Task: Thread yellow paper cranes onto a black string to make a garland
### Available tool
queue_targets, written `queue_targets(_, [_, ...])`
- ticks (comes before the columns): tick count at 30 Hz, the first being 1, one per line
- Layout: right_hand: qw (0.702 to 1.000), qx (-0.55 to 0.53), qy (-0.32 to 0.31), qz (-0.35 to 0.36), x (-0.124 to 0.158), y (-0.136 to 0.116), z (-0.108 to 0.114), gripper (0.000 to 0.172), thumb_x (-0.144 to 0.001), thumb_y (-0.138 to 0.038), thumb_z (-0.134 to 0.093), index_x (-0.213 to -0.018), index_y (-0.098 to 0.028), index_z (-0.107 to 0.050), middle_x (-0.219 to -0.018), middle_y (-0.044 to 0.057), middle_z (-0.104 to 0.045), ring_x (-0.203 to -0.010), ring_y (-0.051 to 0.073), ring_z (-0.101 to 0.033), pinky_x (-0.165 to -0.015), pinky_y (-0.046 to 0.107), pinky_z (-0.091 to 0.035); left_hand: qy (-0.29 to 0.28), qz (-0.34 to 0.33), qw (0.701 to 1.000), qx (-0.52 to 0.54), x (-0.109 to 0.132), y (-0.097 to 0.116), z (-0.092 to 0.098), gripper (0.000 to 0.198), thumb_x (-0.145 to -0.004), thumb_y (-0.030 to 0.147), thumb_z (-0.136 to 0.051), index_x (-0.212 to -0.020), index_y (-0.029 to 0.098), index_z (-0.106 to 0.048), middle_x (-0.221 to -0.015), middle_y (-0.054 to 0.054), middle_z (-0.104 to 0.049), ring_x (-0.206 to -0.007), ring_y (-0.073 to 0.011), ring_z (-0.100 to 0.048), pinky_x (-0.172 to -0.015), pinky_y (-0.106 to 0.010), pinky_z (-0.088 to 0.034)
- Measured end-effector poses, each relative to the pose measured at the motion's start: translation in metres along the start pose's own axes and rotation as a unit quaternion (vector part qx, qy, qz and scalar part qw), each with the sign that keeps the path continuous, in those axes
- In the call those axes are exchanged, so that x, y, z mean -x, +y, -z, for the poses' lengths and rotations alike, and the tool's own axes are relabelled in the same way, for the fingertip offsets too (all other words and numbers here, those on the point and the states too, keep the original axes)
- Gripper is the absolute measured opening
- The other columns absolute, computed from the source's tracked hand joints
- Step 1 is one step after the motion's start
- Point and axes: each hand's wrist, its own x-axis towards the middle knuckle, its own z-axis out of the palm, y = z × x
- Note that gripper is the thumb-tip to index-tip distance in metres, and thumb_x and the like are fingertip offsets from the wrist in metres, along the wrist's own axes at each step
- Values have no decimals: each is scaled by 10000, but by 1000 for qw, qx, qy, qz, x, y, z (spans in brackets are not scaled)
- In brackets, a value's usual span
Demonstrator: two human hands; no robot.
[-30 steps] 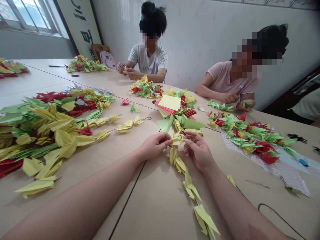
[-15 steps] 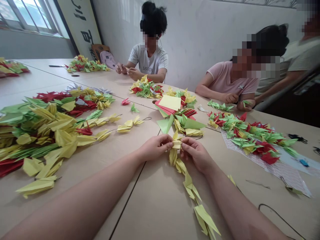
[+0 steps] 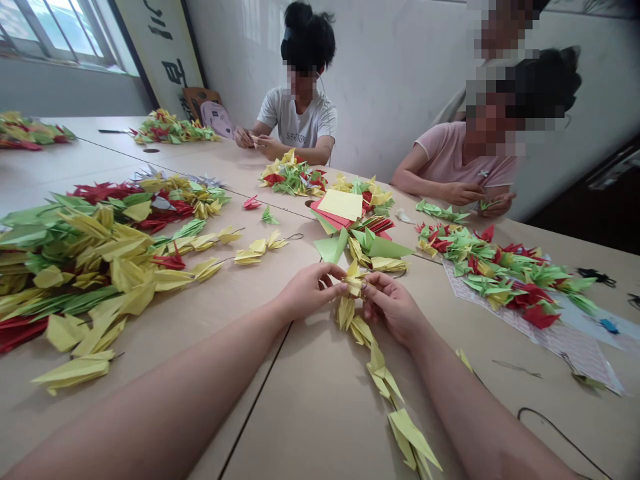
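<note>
Between my hands sits a yellow paper crane [image 3: 354,280], pinched from both sides. My left hand [image 3: 315,291] holds its left side, and my right hand [image 3: 391,307] holds its right side, close to a thin dark thread. Below it, a string of yellow paper cranes [image 3: 377,367] trails toward me across the tabletop. A heap of yellow, green and red paper cranes [image 3: 95,267] lies to the left of my left hand. Beyond my hands is a pile of green and yellow cranes [image 3: 367,248].
A stack of yellow and red paper squares [image 3: 341,205] lies ahead on the pale wooden table [image 3: 320,407]. Cranes on a patterned sheet [image 3: 505,273] lie right. A black cord [image 3: 560,433] lies near. Seated people in a white T-shirt [image 3: 295,120] and pink top [image 3: 463,157] handle paper.
My hands have closed in around the yellow crane, with my right fingers curling further over it. A standing person has moved from the right edge to behind the person in pink.
</note>
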Motion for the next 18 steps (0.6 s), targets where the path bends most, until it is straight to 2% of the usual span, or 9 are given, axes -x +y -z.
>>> queue_targets(9, [1000, 17, 11, 1, -1, 0, -1, 281, -666, -396, -662, -745, -187, -491, -500, -66, -540, -366, 51, -472, -333, 140, -295, 26, 8, 1000, -4, 0, -2, -1, 329, -715, 449, -557, -871, 162, -592, -628, 25, -530, -540, -77, -435, -505, -195, -347])
queue_targets(15, [1000, 25, 16, -8, 0, 0, -4, 319, -632, -410, -676, -760, -187, -486, -475, -67, -515, -365, 60, -462, -343, 153, -297, -20, 9, 998, 67, 2, 1, 1, 370, -705, 505, -546, -771, 141, -570, -614, 26, -485, -544, -74, -397, -498, -195, -319])
queue_targets(18, [997, 57, 43, 4, -1, 1, -4, 306, -646, -413, -657, -775, -188, -494, -463, -68, -499, -349, 59, -422, -334, 163, -288, -29, 11, 995, 91, 2, 2, 2, 365, -710, 500, -542, -697, 135, -527, -572, 39, -426, -525, -67, -365, -480, -189, -290])
